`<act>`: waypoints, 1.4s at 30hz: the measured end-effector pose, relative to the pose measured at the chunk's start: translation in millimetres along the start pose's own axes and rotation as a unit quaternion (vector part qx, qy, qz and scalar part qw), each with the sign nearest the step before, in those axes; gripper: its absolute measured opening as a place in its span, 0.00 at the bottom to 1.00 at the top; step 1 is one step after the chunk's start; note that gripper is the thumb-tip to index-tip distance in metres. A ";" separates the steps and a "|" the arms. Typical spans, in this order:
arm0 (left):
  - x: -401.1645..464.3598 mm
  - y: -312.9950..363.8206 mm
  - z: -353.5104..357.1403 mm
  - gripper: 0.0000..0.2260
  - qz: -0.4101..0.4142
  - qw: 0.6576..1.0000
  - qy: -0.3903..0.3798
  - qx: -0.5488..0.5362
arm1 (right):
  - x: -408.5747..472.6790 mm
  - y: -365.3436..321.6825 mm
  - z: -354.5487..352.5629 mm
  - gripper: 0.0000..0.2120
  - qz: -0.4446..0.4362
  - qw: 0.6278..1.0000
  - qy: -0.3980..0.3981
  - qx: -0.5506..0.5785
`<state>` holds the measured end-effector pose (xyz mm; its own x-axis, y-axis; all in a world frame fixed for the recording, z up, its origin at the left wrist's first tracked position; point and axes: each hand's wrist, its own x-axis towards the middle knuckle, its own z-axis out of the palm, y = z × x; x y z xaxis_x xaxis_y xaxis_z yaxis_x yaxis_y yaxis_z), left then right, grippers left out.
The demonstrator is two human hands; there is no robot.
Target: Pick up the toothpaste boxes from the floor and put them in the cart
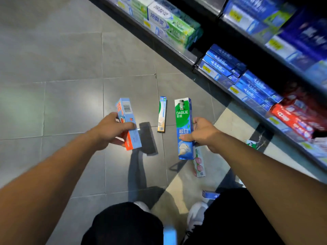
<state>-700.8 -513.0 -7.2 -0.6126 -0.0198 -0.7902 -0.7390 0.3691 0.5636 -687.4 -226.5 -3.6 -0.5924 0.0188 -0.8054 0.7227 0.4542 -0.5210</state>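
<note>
Nearest the camera, the person's dark-clad knees and white shoes are showing above the grey tiled floor. The left hand is gripping a light-blue and orange box, held above the floor. The right hand is clasping a green and blue Darlie box. Between them, farther off, a slim box is lying on the tiles; a pale green box is lying just under the Darlie box, and a small blue box is lying near the right knee. Stocked shelves are running along the right.
</note>
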 end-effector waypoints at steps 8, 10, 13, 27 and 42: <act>-249.2 153.6 -68.1 0.21 0.034 0.998 -0.024 -0.057 | -221.8 -140.9 -70.7 0.20 -0.049 0.998 -0.019 0.029; -314.2 196.4 -82.8 0.22 0.040 0.997 -0.020 -0.061 | -286.9 -176.6 -92.9 0.21 -0.055 0.997 -0.024 0.057; -396.8 253.4 -100.8 0.24 0.068 0.997 -0.015 -0.043 | -366.4 -220.3 -120.9 0.20 -0.071 0.995 -0.025 0.073; -573.8 364.5 -129.7 0.22 0.167 0.985 0.006 0.035 | -549.9 -284.2 -187.7 0.15 -0.133 0.983 0.003 0.126; -593.6 417.0 -79.1 0.22 0.257 0.938 -0.112 0.205 | -631.0 -215.8 -196.6 0.24 -0.132 0.940 0.184 0.254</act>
<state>-667.5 -420.8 716.0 -0.7504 0.4373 -0.4957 -0.1638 0.6035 0.7803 -539.6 -161.1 672.6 -0.7910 0.3135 -0.5254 0.5543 0.0037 -0.8323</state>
